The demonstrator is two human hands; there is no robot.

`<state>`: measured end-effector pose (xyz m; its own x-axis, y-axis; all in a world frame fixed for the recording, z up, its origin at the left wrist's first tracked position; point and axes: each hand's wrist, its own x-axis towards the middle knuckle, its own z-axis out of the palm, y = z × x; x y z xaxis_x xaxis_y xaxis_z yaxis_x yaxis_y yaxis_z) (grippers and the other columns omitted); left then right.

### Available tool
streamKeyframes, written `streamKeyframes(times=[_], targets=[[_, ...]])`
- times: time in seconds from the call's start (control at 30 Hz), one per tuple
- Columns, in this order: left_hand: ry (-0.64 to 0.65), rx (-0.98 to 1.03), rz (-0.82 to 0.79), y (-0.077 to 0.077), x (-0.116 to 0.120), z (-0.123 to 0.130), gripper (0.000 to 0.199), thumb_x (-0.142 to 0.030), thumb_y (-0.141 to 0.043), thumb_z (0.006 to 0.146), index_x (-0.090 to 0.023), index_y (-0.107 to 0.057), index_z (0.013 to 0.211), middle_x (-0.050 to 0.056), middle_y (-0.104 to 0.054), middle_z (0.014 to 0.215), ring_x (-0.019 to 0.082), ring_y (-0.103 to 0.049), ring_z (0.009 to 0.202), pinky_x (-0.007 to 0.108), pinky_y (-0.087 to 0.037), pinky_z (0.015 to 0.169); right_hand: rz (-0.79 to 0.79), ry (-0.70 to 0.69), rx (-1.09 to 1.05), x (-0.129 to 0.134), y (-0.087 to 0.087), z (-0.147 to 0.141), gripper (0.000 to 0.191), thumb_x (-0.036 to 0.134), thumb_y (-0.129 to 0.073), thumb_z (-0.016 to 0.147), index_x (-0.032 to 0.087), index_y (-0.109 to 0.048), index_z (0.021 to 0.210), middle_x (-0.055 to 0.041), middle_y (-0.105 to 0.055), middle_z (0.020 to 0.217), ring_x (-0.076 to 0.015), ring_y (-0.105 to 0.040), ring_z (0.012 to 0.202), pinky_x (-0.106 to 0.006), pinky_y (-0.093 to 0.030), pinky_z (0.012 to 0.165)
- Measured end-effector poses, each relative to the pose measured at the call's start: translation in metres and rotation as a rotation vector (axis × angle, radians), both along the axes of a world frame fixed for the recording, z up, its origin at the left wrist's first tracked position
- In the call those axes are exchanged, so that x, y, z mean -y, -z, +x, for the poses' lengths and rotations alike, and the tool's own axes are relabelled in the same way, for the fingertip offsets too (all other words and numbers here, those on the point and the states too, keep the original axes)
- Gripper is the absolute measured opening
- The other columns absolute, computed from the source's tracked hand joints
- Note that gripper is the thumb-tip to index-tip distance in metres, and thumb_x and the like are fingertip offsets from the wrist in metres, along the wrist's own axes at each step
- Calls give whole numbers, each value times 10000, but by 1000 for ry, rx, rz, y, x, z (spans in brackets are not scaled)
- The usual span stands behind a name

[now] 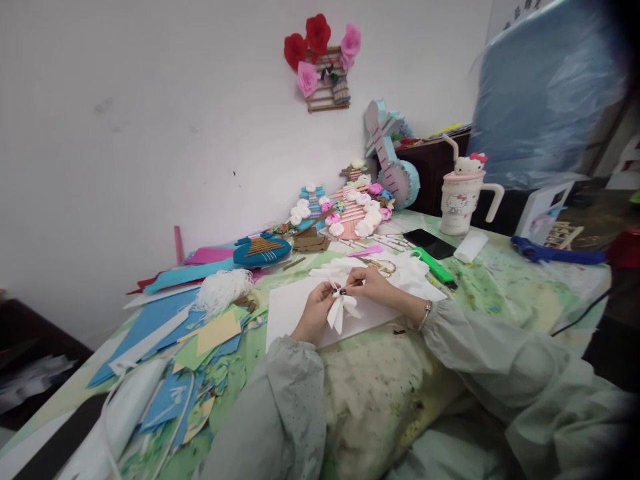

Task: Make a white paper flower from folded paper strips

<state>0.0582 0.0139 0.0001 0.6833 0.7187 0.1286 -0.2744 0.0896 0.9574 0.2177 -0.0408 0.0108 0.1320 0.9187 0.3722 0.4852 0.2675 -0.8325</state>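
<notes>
A small white petalled paper piece [343, 312] with a black part at its top is held between my hands, above a white sheet [287, 308]. My left hand [316, 312] pinches it from the left side. From the right, my right hand [373, 288] closes its fingertips on the top near the black part; a thin stick seems to show at its fingers. Gold-handled scissors [384, 268] lie just beyond my right hand, beside white paper pieces [413, 270].
Coloured paper scraps [217, 333] and white string [223, 291] lie at the left. A black phone [430, 244], a green cutter [434, 265], a cup [460, 203] and a blue glue gun [555, 253] are at the right. Paper instruments [353, 210] stand by the wall.
</notes>
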Motion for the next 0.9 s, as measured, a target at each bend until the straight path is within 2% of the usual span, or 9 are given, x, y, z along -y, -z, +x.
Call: streamKeyframes(times=[0.9], targets=[[8, -3, -9, 0, 0, 1, 339, -283, -764, 577, -139, -584, 825, -2, -585, 736, 89, -521, 596, 201, -390, 562, 23, 10, 27, -1, 3, 3, 228, 350, -691, 632, 130, -631, 623, -13, -585, 630, -120, -512, 611, -217, -376, 538]])
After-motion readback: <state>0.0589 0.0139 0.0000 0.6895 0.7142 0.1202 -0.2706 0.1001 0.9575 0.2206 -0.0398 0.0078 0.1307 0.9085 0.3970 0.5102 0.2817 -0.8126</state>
